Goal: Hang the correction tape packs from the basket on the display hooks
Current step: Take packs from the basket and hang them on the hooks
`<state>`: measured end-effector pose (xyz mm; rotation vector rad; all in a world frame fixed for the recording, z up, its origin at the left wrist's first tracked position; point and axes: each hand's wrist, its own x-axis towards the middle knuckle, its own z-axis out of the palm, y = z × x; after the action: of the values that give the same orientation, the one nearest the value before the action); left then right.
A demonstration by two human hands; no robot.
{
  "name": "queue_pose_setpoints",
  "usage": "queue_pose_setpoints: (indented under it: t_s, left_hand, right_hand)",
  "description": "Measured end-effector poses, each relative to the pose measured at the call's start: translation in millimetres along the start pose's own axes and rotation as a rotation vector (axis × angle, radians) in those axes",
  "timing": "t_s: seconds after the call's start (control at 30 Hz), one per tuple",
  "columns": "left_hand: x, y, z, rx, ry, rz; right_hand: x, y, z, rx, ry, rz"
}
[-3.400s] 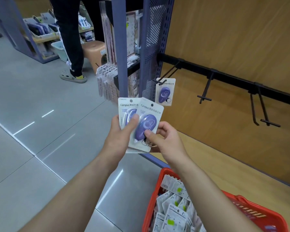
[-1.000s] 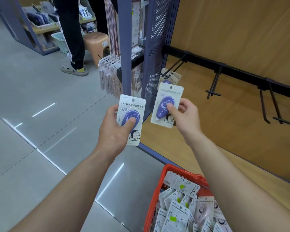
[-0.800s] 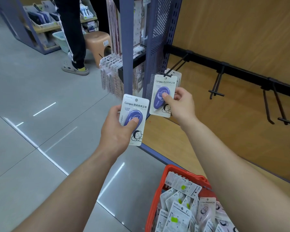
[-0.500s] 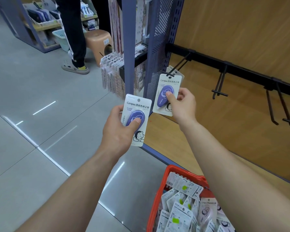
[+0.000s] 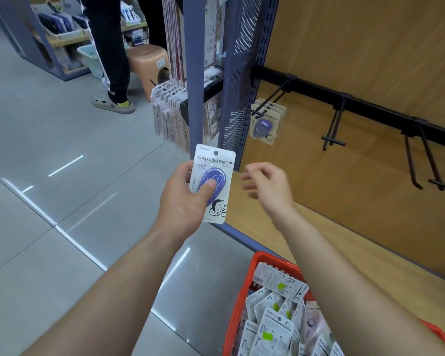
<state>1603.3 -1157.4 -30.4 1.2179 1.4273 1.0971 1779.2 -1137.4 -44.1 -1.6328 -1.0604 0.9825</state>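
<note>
My left hand grips a white correction tape pack with a purple dispenser, thumb on the blister, held upright. My right hand hangs empty and blurred just right of that pack, fingers loosely curled, below the leftmost display hook. On that hook hang a few purple tape packs. The red basket at the bottom holds several more packs. Two bare hooks stick out of the black rail further right.
A black rail runs across the wooden back panel. A purple perforated upright stands left of the hooks, with other hanging goods beyond it. A person's legs and a tan stool stand on the grey floor at the back.
My right hand has let go of its pack, which now hangs on the leftmost hook, and has dropped back down toward my left hand. The left hand keeps its pack.
</note>
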Motion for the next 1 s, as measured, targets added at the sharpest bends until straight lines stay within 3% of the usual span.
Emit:
queue_pose_setpoints:
  t_s: [0.1,0.3,0.47,0.57,1.0]
  left_hand:
    - [-3,3,3,-0.027,-0.052,0.02]
    - [-8,11,2,0.006,-0.096,0.082]
    - [-6,18,-5,0.409,-0.009,0.155]
    - [-7,18,-7,0.525,-0.001,0.197]
    - [-5,15,-1,0.554,-0.036,0.191]
  right_hand:
    - [-37,-7,3,0.177,-0.256,-0.009]
    - [-46,-20,0,0.197,-0.281,-0.065]
    - [-17,-20,-8,0.01,-0.051,-0.127]
    - [16,-21,-13,-0.067,0.058,-0.136]
    - [64,-11,-1,-0.038,0.188,-0.171]
